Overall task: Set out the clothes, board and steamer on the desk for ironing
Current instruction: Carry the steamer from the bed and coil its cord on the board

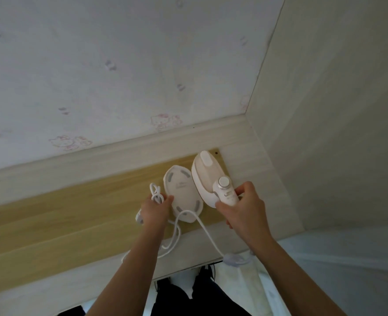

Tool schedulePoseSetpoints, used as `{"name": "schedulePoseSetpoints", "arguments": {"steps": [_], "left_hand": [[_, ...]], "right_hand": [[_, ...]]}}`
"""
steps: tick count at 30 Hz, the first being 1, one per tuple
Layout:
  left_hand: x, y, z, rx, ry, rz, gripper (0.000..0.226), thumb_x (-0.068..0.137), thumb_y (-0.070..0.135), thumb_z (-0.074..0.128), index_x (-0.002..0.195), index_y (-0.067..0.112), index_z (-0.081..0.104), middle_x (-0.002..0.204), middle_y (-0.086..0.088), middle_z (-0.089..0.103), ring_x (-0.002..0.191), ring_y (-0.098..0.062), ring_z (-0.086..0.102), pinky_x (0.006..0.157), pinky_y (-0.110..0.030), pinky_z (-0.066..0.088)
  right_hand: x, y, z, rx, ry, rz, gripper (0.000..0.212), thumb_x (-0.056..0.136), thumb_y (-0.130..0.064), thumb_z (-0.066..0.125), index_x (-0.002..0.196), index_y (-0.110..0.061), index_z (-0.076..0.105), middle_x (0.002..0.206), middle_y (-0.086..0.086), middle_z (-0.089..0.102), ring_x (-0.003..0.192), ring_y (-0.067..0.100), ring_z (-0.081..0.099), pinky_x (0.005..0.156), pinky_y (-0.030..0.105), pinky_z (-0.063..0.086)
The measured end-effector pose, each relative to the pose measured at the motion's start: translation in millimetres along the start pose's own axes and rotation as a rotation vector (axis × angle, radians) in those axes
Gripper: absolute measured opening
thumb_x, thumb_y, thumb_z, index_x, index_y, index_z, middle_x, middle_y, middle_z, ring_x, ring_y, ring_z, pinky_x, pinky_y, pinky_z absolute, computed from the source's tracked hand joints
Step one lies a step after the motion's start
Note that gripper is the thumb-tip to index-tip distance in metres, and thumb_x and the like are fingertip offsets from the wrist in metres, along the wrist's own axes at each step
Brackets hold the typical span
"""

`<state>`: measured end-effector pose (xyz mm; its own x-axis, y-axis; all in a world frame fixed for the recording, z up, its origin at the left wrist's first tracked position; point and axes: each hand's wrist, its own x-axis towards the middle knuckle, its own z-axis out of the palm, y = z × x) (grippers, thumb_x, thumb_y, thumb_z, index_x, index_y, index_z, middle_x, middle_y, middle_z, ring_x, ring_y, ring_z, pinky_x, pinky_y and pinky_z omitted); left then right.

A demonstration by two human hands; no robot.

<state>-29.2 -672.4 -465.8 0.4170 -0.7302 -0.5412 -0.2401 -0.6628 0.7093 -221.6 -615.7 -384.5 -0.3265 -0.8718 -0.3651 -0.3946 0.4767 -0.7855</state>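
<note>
Gripping steamer (208, 179) w/ R hand (243, 209) on desk (63, 215) by wallpapered wall (120, 65).

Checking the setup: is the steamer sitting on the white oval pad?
No, the right hand grips the steamer beside the pad, not on it.

On my feed, the white plastic handheld steamer (208, 179) reads as two-toned, with a cream panel on top, a silver ridged dial on the handle and small grey markings under the dial. The white teardrop-shaped plastic stand (182, 192) carries grey oval strips round its edge. The white round cord (157, 198) is plain. The pale whitewashed wood-grain desk (241, 156) has a honey-yellow wood-grain panel (74, 213). The white wallpaper (120, 42) shows faint pink cartoon cats and scattered small purple-grey marks. I see black trousers (177, 299).
</note>
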Motion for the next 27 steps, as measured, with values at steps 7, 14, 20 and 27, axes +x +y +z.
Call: {"name": "schedulePoseSetpoints", "arguments": {"steps": [7, 14, 20, 27], "left_hand": [[4.3, -10.2, -8.2, 0.172, -0.048, 0.106, 0.019, 0.078, 0.026, 0.072, 0.086, 0.01, 0.065, 0.074, -0.006, 0.068, 0.066, -0.02, 0.065, 0.052, -0.03, 0.05], [4.5, -15.9, -35.1, 0.02, -0.017, 0.197, 0.007, 0.085, 0.006, 0.059, 0.081, 0.0, 0.058, 0.063, -0.008, 0.053, 0.056, -0.019, 0.048, 0.043, -0.024, 0.044], [13.6, -16.8, -76.1, -0.077, 0.07, 0.227, 0.011, 0.088, 0.012, 0.06, 0.081, 0.004, 0.059, 0.064, -0.012, 0.055, 0.056, -0.02, 0.049, 0.05, -0.031, 0.041], [19.2, -18.8, -112.0, -0.124, 0.13, 0.258, 0.01, 0.086, 0.013, 0.065, 0.081, 0.005, 0.064, 0.065, -0.011, 0.058, 0.056, -0.02, 0.053, 0.05, -0.028, 0.043]], "right_hand": [[-0.9, -0.8, 13.9, 0.017, 0.036, 0.035, 0.04, 0.068, -0.025, 0.077, 0.09, -0.023, 0.043, 0.081, -0.002, 0.063, 0.065, 0.017, 0.066, 0.052, 0.032, 0.055], [-5.9, -4.6, 36.5, 0.039, 0.075, 0.056, 0.04, 0.066, -0.024, 0.077, 0.086, -0.024, 0.043, 0.08, -0.001, 0.064, 0.064, 0.019, 0.066, 0.053, 0.033, 0.055], [-10.5, -4.4, 69.5, 0.043, 0.097, 0.065, 0.038, 0.065, -0.024, 0.076, 0.086, -0.022, 0.043, 0.076, -0.001, 0.063, 0.061, 0.017, 0.065, 0.052, 0.039, 0.057], [-13.3, -5.5, 96.8, 0.0, 0.086, 0.085, 0.04, 0.068, -0.024, 0.076, 0.089, -0.021, 0.042, 0.079, -0.002, 0.063, 0.063, 0.017, 0.066, 0.053, 0.036, 0.057]]}}
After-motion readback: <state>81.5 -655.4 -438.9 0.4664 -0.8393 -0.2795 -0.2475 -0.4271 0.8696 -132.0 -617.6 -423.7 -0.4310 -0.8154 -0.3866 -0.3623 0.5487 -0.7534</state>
